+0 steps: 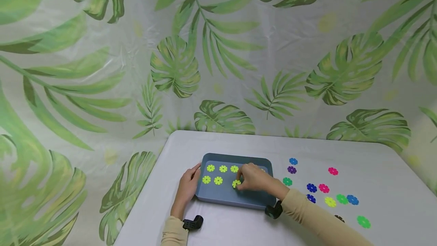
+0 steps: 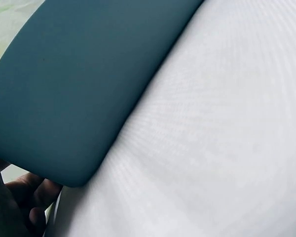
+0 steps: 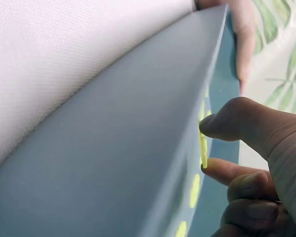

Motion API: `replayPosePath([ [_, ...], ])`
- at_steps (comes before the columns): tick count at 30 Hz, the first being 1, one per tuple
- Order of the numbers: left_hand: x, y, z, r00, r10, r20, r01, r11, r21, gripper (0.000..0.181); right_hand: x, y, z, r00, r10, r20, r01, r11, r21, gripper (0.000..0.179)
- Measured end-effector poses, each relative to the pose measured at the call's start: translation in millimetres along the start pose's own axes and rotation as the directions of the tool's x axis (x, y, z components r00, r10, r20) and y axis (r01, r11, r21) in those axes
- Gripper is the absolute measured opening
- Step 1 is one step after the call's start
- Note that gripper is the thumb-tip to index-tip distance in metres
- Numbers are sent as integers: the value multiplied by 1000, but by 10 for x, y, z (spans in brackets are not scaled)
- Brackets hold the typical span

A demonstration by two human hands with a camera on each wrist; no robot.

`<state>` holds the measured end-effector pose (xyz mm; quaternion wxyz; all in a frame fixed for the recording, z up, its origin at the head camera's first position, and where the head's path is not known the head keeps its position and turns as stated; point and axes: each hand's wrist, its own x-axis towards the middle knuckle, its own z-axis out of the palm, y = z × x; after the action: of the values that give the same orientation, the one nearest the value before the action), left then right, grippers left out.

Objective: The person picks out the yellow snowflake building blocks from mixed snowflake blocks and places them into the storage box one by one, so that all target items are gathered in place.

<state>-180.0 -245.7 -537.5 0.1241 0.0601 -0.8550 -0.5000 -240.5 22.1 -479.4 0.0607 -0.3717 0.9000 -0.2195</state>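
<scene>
Inside a blue-grey tray point(image 1: 222, 199) lie yellow notched plastic discs point(image 1: 218, 180), in two rows. Between thumb and index finger my right hand point(image 1: 252, 177) pinches one more yellow disc point(image 1: 236, 184), to the right of the lower row. The right wrist view shows that held disc point(image 3: 203, 148) edge-on, with the thumb and a fingertip at its two ends. At the tray's left side, my left hand point(image 1: 187, 187) grips the rim. Its fingers point(image 2: 42, 190) are dark and partly cut off in the left wrist view. My right hand hides part of the tray's right half.
Right of the tray, loose discs are spread on the white table point(image 1: 246, 227): a purple disc point(image 1: 291, 169), a pink disc point(image 1: 324, 188), a yellow disc point(image 1: 330, 202), a green disc point(image 1: 363, 222) and several others. A leaf-patterned sheet point(image 1: 225, 86) stands behind the table.
</scene>
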Motion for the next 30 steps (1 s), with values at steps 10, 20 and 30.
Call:
replayPosePath([
  [10,-2,1,-12,1000,-8,-8,8,1000,-3,40,117,-44,-108,999,-20,39,22,999,-41,19],
  [20,0,11,-6,1000,-5,-3,5,1000,-1,40,182,-56,-112,991,29,128,-18,996,-89,18],
  [30,9,30,-5,1000,-17,2,17,1000,2,40,237,2,-47,988,-35,147,48,995,-87,15],
])
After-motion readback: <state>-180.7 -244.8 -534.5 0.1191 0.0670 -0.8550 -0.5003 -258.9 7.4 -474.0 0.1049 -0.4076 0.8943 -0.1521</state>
